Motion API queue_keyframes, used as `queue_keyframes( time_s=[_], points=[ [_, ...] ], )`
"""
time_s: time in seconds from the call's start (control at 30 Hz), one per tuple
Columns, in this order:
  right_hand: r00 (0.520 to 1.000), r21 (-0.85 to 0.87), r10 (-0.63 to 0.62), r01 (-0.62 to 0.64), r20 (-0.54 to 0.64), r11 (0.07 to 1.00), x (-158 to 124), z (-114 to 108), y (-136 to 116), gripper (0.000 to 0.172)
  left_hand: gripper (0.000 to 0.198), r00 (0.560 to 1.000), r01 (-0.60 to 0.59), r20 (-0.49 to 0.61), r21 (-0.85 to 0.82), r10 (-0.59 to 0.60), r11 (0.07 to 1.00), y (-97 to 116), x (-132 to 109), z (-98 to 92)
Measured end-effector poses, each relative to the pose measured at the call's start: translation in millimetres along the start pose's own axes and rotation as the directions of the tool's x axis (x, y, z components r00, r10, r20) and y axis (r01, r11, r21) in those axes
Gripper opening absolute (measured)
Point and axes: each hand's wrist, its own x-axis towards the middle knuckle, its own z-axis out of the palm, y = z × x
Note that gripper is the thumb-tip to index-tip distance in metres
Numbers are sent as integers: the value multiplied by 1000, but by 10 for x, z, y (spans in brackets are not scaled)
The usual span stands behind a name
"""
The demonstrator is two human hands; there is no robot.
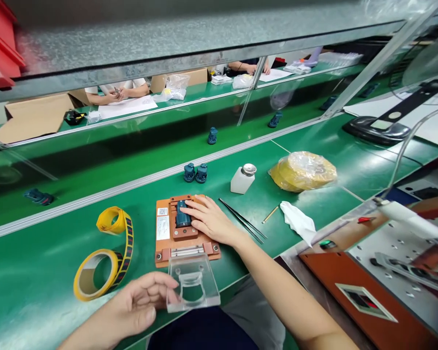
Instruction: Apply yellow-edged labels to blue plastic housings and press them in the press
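Note:
An orange-brown fixture lies on the green bench in front of me. A dark teal part sits in its nest. My right hand rests on the fixture with fingers stretched flat, fingertips touching the teal part. The fixture's clear plastic lid is swung open toward me. My left hand grips that lid's left edge with thumb and fingers.
A yellow label tape roll lies left of the fixture. Black tweezers, a thin stick, a white cloth, a white dispenser bottle, bagged yellow tape lie right. Two teal parts stand by the conveyor rail. Other people's hands work beyond.

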Motion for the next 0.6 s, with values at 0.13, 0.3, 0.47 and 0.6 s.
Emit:
queue_keyframes(
  time_s=[0.13,0.3,0.47,0.6],
  points=[
    [1000,-51,10,-11,-13,999,-24,14,-3,47,59,1000,4,-25,-20,-5,1000,131,-3,22],
    [986,-6,-165,164,-16,986,-12,42,26,41,61,998,-22,-55,-54,19,998,154,25,52],
    [941,-170,33,-95,-336,981,-10,56,174,45,60,992,-76,-104,-98,65,992,269,67,55],
    [787,-233,166,-366,-594,901,-368,39,298,35,68,974,-157,-194,-216,116,964,432,269,53]
  ],
)
